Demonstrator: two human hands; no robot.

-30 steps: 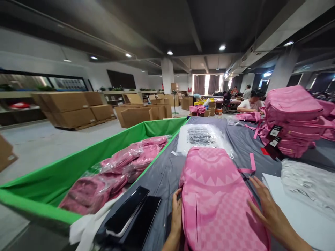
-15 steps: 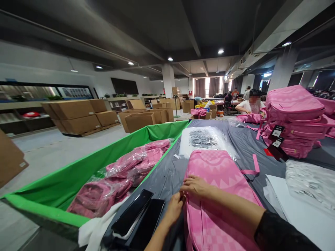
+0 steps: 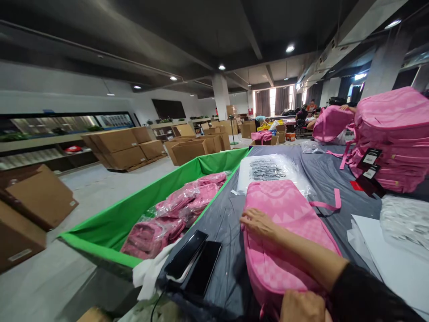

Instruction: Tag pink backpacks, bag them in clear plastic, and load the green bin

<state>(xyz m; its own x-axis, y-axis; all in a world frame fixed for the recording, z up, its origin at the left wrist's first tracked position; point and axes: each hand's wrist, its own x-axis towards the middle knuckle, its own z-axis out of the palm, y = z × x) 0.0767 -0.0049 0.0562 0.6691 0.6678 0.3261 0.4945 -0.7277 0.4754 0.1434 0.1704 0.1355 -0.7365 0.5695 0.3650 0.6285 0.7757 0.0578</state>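
Note:
A pink backpack (image 3: 284,250) with a checked and zigzag pattern lies flat in front of me, its near end towards my body. Across it reaches my right arm. My right hand (image 3: 259,223) rests at the backpack's left edge, fingers curled over the side. My left hand (image 3: 303,306) is closed at the near end of the bag, low in the picture; what its fingers pinch there is hidden. Just beyond the backpack is a stack of clear plastic bags (image 3: 264,170) with black print. A loose pink strap (image 3: 330,203) sticks out to the right.
Left of the table, a green-rimmed bin (image 3: 100,228) holds several plastic-wrapped pink backpacks (image 3: 181,201). Two phones (image 3: 197,264) lie by the near left edge. To the right are stacked pink backpacks (image 3: 392,138) with tags, white sheets (image 3: 385,250) and a packet (image 3: 405,223). A co-worker's hand (image 3: 346,108) touches a bag.
My left hand has left the backpack's left side and is now at its near end. My right hand stays at the left edge. Across the table, a co-worker's pink bag has been raised upright.

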